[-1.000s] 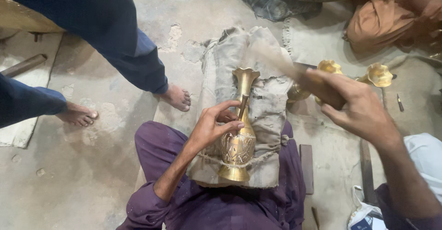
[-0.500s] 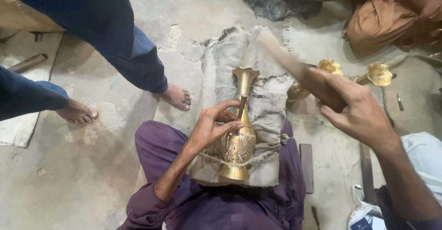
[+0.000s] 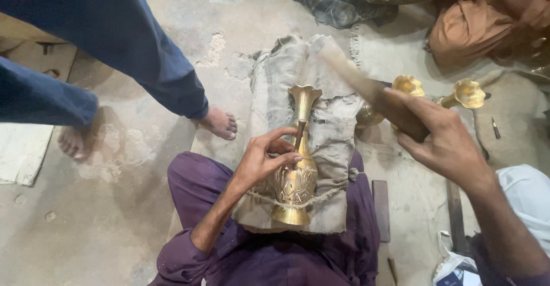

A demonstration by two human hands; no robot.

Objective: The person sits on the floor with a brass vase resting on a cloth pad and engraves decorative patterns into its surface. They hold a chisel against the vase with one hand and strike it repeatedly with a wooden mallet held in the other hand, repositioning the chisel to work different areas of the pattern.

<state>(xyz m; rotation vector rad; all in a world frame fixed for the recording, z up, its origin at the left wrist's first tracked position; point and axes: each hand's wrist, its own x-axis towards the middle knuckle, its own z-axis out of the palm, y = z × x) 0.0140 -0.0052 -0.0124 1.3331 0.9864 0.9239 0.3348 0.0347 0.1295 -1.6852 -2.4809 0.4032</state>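
Note:
A brass vase (image 3: 295, 183) with an engraved belly lies on a grey cloth pad (image 3: 332, 143) across my lap, its mouth pointing away from me. My left hand (image 3: 260, 163) pinches a thin dark punch (image 3: 299, 136) against the vase's neck, fingers resting on its shoulder. My right hand (image 3: 447, 143) is shut on a wooden mallet (image 3: 358, 82), which is held up to the right of the vase and blurred by motion, its head above the pad.
A standing person in blue trousers has bare feet on the concrete floor, the near foot (image 3: 220, 122) beside the pad. Two more brass vases (image 3: 467, 94) lie at the right. An orange cloth bundle (image 3: 464, 31), a wooden strip (image 3: 381, 208) and a white bag (image 3: 452, 263) are nearby.
The mallet has shifted slightly and stays raised. The standing person's far leg and foot have moved left. My left hand keeps the punch on the vase.

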